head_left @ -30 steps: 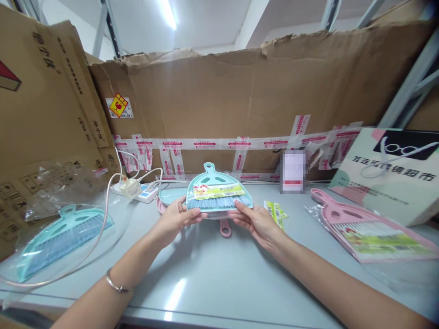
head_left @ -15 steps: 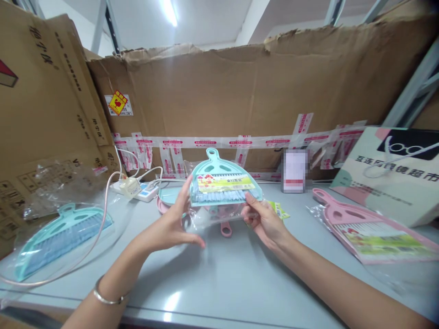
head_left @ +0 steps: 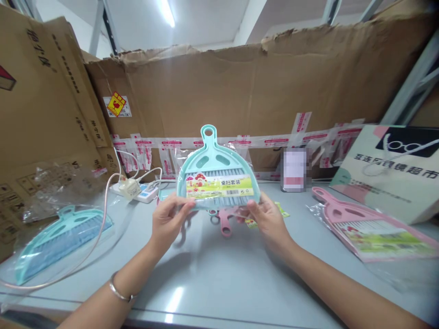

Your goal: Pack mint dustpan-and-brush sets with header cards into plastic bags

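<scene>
Both hands hold up a turquoise dustpan and brush set (head_left: pixel 217 161) in a clear bag, handle upward, its printed label facing me. My left hand (head_left: pixel 170 219) pinches the lower left corner with the thumb in front. At the lower right corner, my right hand (head_left: pixel 269 217) grips in the same way. Behind and below the set, a pink handle (head_left: pixel 225 222) lies on the grey table, partly hidden by the held set. A green and yellow label card (head_left: pixel 281 209) lies beside my right hand, partly covered.
A bagged turquoise set (head_left: pixel 65 235) lies at left under a cable. A bagged pink set (head_left: pixel 373 226) lies at right, before a paper bag (head_left: pixel 387 178). A power strip (head_left: pixel 147 193) and a phone (head_left: pixel 294 170) stand by the cardboard wall (head_left: pixel 212 100).
The turquoise set has been raised and tilted upright, facing me more squarely. My left hand, open beside it before, has closed on its lower left corner.
</scene>
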`<state>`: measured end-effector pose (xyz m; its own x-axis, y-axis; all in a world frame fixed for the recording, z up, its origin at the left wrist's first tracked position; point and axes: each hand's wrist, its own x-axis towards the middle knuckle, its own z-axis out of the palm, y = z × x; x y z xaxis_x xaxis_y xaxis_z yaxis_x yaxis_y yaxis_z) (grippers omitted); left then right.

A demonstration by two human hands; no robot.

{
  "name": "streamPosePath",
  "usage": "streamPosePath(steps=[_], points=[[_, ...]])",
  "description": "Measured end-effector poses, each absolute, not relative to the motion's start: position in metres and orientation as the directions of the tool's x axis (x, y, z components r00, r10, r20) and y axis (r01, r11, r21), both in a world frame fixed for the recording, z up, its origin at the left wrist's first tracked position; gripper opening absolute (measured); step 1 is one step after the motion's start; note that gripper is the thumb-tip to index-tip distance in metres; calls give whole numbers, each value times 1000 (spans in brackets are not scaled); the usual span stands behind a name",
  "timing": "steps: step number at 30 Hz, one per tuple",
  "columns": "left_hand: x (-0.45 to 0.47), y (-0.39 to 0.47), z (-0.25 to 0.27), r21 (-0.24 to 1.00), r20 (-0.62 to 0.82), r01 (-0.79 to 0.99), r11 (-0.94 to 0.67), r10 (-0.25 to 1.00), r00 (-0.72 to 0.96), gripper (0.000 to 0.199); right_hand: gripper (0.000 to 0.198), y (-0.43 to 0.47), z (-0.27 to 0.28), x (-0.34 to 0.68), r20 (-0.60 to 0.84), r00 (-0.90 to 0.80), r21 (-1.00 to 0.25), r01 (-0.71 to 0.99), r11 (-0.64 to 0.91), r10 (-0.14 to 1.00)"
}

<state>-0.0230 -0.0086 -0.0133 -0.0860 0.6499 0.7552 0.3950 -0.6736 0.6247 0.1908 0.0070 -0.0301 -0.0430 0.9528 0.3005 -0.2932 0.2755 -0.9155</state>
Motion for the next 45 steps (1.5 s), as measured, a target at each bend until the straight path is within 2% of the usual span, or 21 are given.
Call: streamPosePath(steps=[3,4,5,6,8,9,10,11,17,21,25,27,30,32,35,39,42,45], points=[[-22,-8,-14,716,686,371,-591,693,-220,14,105,11,-29,198,517,-194,-843,-286,456,834],[-22,-8,-14,741,661,359,-568,709,-244,15,113,11,-28,201,568,-237,-821,-235,521,788],[-21,-8,-14,760,640,349,-549,724,-257,17,110,12,-28,202,593,-268,-804,-159,573,759],[-21,-8,-13,771,627,340,-538,734,-261,18,97,12,-27,203,599,-277,-793,-75,605,751],[-19,-9,-12,773,626,322,-546,738,-252,19,49,12,-27,203,581,-217,-798,38,601,785],[-18,-10,-11,771,630,309,-557,736,-246,20,28,12,-27,202,573,-162,-809,50,586,804],[-17,-11,-10,771,632,294,-565,738,-238,21,16,12,-27,200,567,-106,-818,40,574,817],[-16,-11,-9,775,627,276,-568,745,-227,22,14,12,-27,199,562,-55,-826,21,563,826],[-11,-13,-9,837,539,231,-496,818,-198,23,13,9,-29,191,443,125,-893,-28,449,888],[-9,-11,-15,861,503,168,-479,849,-159,22,30,10,-33,189,396,196,-913,-21,407,897],[-7,-9,-20,843,536,139,-520,835,-126,16,45,9,-32,188,442,209,-888,-36,458,872],[-5,-9,-21,831,554,119,-543,828,-91,29,58,7,-31,188,483,206,-860,-70,505,851],[-3,-8,-21,823,564,137,-551,822,-84,70,76,3,-29,186,489,155,-854,-116,508,858],[-3,-8,-22,817,569,201,-541,814,-120,86,81,0,-29,182,466,123,-869,-122,480,876],[-4,-7,-24,814,565,264,-517,810,-155,91,83,-5,-29,176,452,113,-878,-120,464,885],[-3,-9,-26,817,563,269,-511,807,-179,90,99,-5,-30,170,481,140,-868,-67,493,866],[-2,-10,-24,848,521,201,-490,839,-153,90,95,-1,-30,173,463,156,-878,-51,476,872],[-6,-7,-20,897,437,122,-425,894,-103,84,72,8,-32,180,414,79,-904,-85,420,907]])
